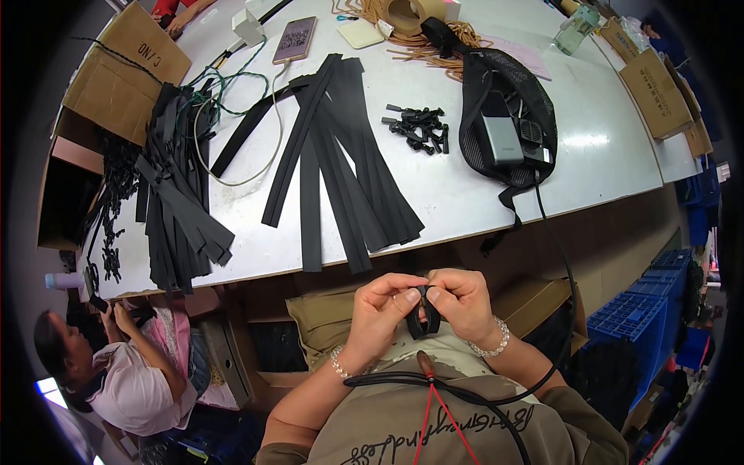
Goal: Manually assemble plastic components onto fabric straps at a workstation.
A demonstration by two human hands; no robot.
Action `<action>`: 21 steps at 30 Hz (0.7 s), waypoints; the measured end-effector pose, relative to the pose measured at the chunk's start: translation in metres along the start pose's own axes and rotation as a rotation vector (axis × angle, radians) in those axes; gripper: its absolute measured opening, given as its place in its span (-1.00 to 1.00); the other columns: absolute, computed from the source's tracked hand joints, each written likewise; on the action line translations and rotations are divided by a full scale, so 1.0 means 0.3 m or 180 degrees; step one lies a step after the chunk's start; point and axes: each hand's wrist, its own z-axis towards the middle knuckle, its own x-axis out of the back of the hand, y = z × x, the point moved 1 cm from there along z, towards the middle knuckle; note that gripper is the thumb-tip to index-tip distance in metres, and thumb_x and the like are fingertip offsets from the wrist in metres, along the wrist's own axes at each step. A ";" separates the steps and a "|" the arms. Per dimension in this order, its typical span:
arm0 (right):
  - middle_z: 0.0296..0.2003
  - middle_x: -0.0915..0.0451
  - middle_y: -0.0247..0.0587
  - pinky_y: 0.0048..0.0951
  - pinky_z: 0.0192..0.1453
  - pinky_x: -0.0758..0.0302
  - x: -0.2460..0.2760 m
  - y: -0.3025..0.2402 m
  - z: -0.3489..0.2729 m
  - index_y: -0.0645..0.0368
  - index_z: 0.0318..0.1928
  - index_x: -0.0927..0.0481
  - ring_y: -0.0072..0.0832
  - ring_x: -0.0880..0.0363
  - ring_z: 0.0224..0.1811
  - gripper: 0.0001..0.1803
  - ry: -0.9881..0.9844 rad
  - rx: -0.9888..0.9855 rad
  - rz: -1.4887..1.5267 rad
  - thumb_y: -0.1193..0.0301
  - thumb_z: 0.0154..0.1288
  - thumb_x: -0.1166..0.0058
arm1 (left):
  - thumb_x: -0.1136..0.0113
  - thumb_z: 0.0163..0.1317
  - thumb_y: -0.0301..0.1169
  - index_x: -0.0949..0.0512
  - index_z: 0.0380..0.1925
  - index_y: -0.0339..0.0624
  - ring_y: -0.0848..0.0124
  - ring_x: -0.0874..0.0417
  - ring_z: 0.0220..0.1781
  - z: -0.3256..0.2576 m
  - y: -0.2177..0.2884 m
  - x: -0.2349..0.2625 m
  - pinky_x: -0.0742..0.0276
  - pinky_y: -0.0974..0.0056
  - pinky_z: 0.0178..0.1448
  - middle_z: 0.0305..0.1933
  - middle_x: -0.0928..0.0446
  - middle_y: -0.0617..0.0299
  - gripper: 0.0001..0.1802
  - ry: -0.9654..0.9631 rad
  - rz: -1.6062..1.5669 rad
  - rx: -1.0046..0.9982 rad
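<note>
In front of my chest, my left hand [385,304] and my right hand [466,304] pinch the upper part of a small black strap loop [424,327], fingertips almost touching. The loop hangs down between my thumbs; what lies under the fingertips is hidden. Beyond my hands, flat black strips [341,167] fan out over the white table [604,139], their near ends at its edge. Right of these strips is a small heap of black plastic pieces [418,128].
Left lie more black strips [182,209], a cardboard box [128,70] and a cable-connected phone [294,40]. A black mesh bag [508,116] holds devices; its cable [554,240] runs to me. Another person [139,364] sits at left. Blue crates [628,325] stand right.
</note>
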 end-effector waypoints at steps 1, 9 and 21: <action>-0.61 -0.50 -0.32 -0.62 -0.48 -0.40 0.000 0.000 0.000 0.32 -0.56 -0.43 -0.67 -0.48 -0.56 -0.81 -0.0001 -0.0002 0.0001 0.64 0.21 0.09 | -0.09 0.26 -0.50 -0.51 -0.15 -0.34 0.51 -0.56 -0.42 0.000 -0.001 0.002 -0.52 0.42 -0.29 -0.41 -0.55 0.20 -0.81 -0.0007 0.0007 -0.0005; -0.59 -0.46 -0.28 -0.60 -0.47 -0.40 -0.005 0.008 -0.013 0.34 -0.55 -0.42 -0.64 -0.44 -0.57 -0.81 0.0143 -0.0051 0.0168 0.60 0.22 0.11 | -0.09 0.27 -0.52 -0.51 -0.13 -0.35 0.51 -0.59 -0.36 0.001 -0.001 0.002 -0.56 0.41 -0.22 -0.34 -0.58 0.17 -0.80 -0.0087 -0.0014 -0.0045; -0.55 -0.43 -0.29 -0.56 -0.45 -0.29 0.035 -0.014 -0.015 0.30 -0.46 -0.48 -0.61 -0.36 -0.53 -0.85 -0.0095 0.0392 -0.0555 0.52 0.27 0.01 | -0.25 0.10 -0.67 -0.53 -0.16 -0.36 0.59 -0.58 -0.24 -0.007 0.040 -0.009 -0.53 0.51 -0.14 -0.26 -0.57 0.24 -0.73 -0.0022 0.0328 -0.0404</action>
